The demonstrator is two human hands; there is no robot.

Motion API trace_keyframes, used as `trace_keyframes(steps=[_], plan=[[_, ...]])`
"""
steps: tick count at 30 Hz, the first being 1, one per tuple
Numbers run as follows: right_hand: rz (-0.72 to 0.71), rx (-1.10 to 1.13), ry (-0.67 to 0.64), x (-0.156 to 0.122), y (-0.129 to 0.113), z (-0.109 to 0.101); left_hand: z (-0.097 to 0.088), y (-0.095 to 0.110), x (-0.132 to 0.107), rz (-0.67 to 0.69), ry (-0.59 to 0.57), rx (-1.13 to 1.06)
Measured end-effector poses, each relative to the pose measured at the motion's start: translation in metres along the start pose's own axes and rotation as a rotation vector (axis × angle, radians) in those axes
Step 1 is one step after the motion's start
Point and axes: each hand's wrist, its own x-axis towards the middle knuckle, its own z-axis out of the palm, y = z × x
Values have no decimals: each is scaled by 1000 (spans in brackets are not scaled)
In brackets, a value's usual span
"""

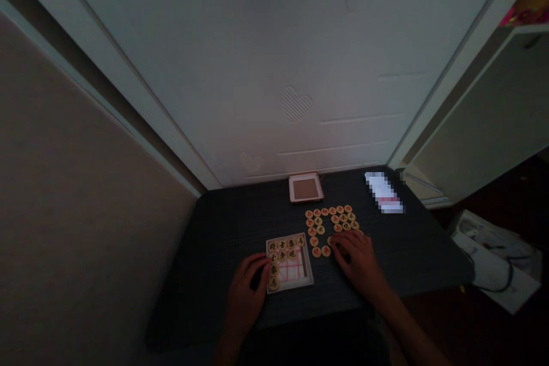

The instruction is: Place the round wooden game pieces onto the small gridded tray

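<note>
A dark counter [223, 223] stands against a pale panelled door [274, 68] in dim light. The left hand [247, 286] lies at the left edge of a shallow white box [297, 270], its fingers curled against the rim. Whether its grip is clamped on the rim or only resting there cannot be told. The box holds round wooden packed discs [283, 247] along its far row and left column, and its red-lined bottom is bare at the near right. Just right of the box, a cluster of loose discs [332, 218] lies flat on the counter in rough rows. The right hand [359, 263] rests palm down over the near edge of this cluster, fingertips touching the closest discs. The dimness hides whether its grip is together on one or apart. Behind the cluster, near the door, lies a square lid [305, 189], and to its right a blurred white object [384, 193].
</note>
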Motion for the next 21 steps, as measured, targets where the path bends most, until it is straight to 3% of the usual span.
trace_keyframes(steps=[14, 21], plan=[[32, -182, 17, 24, 60, -20, 0, 0, -1, 14, -2, -9], [-22, -149, -49, 19, 59, -24, 0, 0, 0, 13, 16, -3]])
